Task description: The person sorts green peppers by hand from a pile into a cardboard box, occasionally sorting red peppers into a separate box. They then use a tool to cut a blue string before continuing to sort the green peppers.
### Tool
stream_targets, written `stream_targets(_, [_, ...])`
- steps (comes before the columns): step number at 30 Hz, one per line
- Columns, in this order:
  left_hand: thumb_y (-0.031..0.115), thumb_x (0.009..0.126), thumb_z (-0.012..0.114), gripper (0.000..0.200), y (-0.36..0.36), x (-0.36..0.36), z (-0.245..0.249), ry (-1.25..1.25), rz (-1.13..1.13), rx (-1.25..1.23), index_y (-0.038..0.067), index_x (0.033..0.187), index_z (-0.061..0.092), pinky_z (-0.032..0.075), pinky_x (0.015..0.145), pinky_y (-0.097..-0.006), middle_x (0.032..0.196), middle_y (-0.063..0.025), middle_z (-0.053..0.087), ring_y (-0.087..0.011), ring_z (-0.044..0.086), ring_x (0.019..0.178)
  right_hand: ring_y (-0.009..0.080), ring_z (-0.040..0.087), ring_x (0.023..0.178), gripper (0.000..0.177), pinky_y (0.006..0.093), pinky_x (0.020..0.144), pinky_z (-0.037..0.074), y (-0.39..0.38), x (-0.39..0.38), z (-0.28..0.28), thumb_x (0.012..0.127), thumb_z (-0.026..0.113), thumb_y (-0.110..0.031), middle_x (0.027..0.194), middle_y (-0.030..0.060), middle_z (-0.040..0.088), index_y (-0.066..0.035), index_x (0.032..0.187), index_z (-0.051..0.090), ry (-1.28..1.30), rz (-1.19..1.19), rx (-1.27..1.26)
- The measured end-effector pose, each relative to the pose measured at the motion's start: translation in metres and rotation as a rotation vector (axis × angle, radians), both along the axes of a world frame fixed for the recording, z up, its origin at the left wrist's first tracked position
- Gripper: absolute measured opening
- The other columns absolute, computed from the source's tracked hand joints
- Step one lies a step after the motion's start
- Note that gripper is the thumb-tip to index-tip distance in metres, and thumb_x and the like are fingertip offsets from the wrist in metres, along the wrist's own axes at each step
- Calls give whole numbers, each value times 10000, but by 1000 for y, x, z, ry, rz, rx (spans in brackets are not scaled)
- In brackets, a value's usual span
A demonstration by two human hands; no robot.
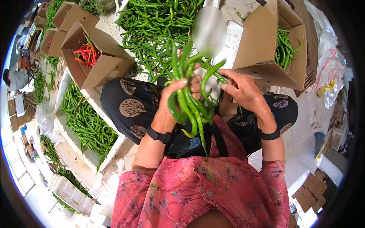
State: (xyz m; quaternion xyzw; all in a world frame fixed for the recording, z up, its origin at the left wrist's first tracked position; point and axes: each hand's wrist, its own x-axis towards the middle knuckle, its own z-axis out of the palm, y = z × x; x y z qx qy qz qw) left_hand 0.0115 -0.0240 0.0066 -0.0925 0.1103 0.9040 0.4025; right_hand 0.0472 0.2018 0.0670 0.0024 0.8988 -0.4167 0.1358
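Your left hand (173, 100) wrapped tight around a bunch of green peppers (188, 100) (mid frame), your right hand (241, 91) pinching one; red peppers box (95, 57) upper left

Left box (99, 60), right box (262, 45) flank lap (133, 106); chilli heap (152, 22) ahead; chilli bundle (189, 104) crowds middle.

Long green chili pepper bunch (189, 104) in my left hand (171, 106), my right hand (243, 91) touching its right side. Brown cardboard box of red chilies (100, 62) ahead-left, second brown cardboard box (262, 49) ahead-right, loose green pepper heap (152, 26) between them.

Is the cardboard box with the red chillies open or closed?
Open: the cardboard box has its flaps spread, and the red chillies show inside.
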Motion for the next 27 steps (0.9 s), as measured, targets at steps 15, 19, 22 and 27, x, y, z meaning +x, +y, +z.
stream_targets(15, [38, 820, 656, 463, 7, -2, -24, 82, 145, -485, 14, 1257, 507, 527, 711, -299, 938, -60, 608, -155, 609, 774, 373, 597, 687, 316, 466, 615, 476, -49, -5, 0, 808, 574, -71, 820, 171, 553, -16, 1119, 572, 302, 189, 524])
stream_targets(19, [50, 826, 640, 535, -7, -12, -22, 26, 242, -425, 27, 1331, 461, 486, 677, -279, 906, -44, 566, -126, 549, 745, 351, 594, 724, 281, 424, 654, 471, -8, -20, 9, 809, 591, -81, 857, 208, 609, -8, 1078, 627, 213, 199, 493])
stream_targets(22, [56, 829, 636, 529, -5, -9, -28, -21, 239, -395, 32, 1328, 464, 485, 686, -281, 897, -40, 557, -126, 542, 746, 300, 615, 703, 245, 416, 656, 465, 2, -31, 1, 836, 582, -124, 772, 170, 615, 1, 1039, 637, -41, 73, 211])
stream_targets(27, [14, 821, 636, 405, -5, -4, -43, -165, 291, -506, 40, 1211, 530, 496, 688, -283, 899, -44, 575, -144, 567, 753, 49, 421, 710, 306, 229, 605, 346, -32, -81, 13, 905, 593, -259, 782, -34, 510, -1, 1063, 632, -217, -145, -253])
